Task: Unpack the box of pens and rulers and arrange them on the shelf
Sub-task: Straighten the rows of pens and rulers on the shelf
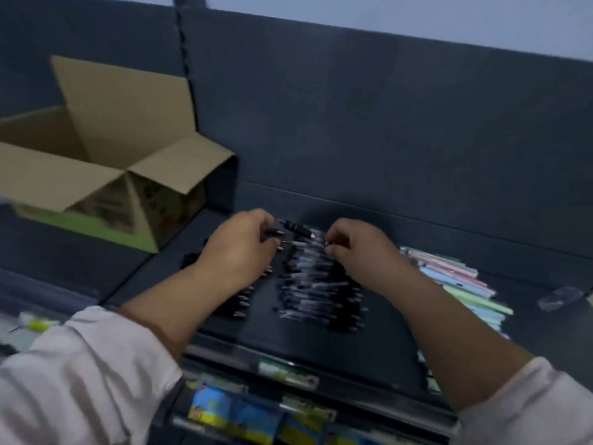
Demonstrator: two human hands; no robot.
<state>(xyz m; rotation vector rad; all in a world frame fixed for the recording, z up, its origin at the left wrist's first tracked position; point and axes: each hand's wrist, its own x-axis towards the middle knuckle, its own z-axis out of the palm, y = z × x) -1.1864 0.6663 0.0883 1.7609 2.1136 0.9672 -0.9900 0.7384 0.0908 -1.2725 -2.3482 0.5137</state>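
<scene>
Up on the dark, matte shelf (378, 348), an open cardboard box (96, 184) sits at the left end. Its plain brown flaps are spread wide and its printed side has a green band along the bottom. In the middle lie the pens (314, 284): slim black and clear barrels in close rows, with metal tips glinting.

The left hand (239, 248) hovers over them with its fingers curled round a dark pen (276, 233) whose tip pokes out past the knuckles. The right hand (356, 248) has finger and thumb drawn together at the top of the rows. The blur hides whether they hold anything.

Just right of the pens is a fanned stack of long pastel pieces (462, 284), pink, blue and green. Pale fabric sleeves (80, 374) are pushed up both forearms. Glossy blue-and-yellow packets (244, 415) hang below the shelf.
</scene>
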